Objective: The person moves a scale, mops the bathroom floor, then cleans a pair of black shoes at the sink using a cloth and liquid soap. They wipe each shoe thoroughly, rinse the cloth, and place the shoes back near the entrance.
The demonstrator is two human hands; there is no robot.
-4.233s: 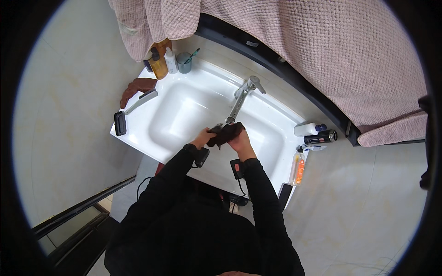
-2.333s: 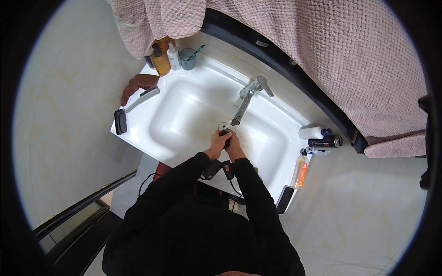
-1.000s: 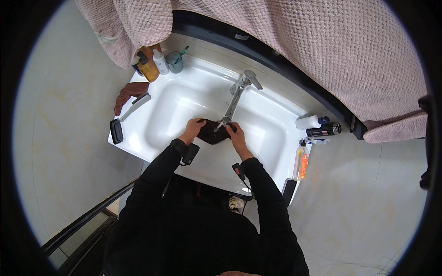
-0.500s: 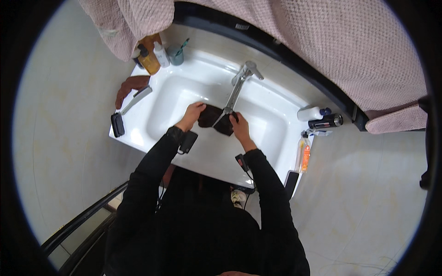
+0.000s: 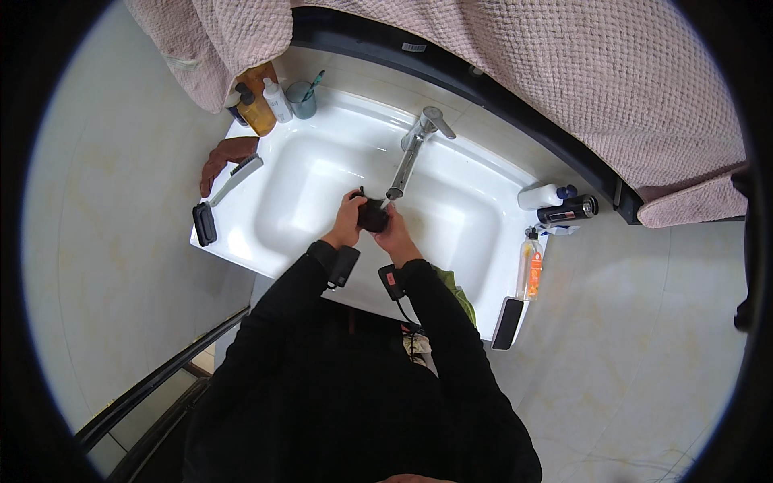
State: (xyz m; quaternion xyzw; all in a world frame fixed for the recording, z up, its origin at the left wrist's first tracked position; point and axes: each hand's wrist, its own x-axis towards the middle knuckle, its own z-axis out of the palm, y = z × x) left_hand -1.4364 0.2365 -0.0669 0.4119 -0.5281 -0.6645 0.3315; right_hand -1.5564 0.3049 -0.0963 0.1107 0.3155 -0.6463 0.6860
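Just below the spout of the chrome faucet, a dark brown wet-looking cloth is bunched between my hands. My left hand grips it from the left side. From the right and below, my right hand has its fingers wrapped on the same cloth. A short pale streak, apparently water, runs from the spout onto the cloth. Both hands are over the white sink basin. Folds of the cloth hide parts of the fingers.
On the left rim lie a brown cloth, a grey-handled brush and a black brush. Pump bottles and a cup stand behind. Right rim: white bottle, black flask, clear bottle, phone. Green cloth hangs near my right forearm.
The brown cloth was spread between my hands and is now gathered into a small bunch. My right hand has moved left and down, closer to my left hand. The green cloth has come into view.
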